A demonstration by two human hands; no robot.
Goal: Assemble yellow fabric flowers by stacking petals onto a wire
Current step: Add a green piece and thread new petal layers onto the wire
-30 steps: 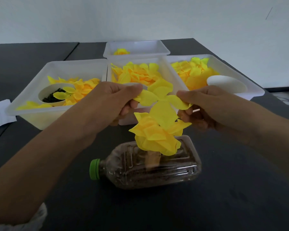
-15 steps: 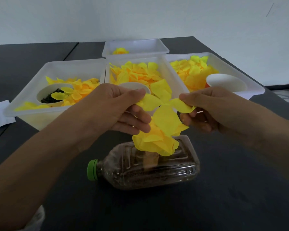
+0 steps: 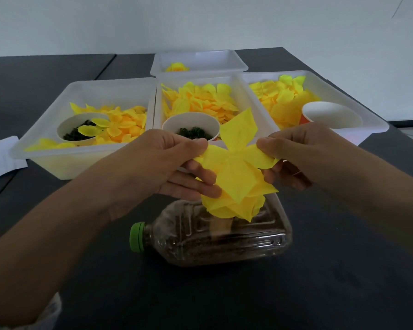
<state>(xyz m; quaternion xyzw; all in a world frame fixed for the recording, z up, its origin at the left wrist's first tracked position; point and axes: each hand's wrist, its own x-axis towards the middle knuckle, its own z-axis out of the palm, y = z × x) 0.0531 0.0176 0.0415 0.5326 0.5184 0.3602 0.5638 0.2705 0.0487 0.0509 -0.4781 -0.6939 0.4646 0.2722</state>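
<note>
We see the left hand [image 3: 167,163] pinching the nine o'clock lobe of a four-lobed yellow petal piece [image 3: 236,160] between thumb and forefinger, its other fingers curled beneath. The right hand [image 3: 301,153] pinches the three o'clock lobe in the same way. The piece is stretched between them, one lobe standing up toward twelve o'clock and one hanging toward six. Directly below it sits the gathered flower head [image 3: 234,207], touching the lowest lobe; we cannot make out the wire itself. The flower stands over a clear plastic bottle [image 3: 215,236] lying on its side on the dark worktop [image 3: 320,282], its green cap [image 3: 137,236] pointing to nine o'clock. Beyond the hands, at twelve o'clock, we see white trays [image 3: 253,101] of loose yellow petals [image 3: 200,101], with paper cups [image 3: 191,126] set in three of them, two holding dark green bits.
</note>
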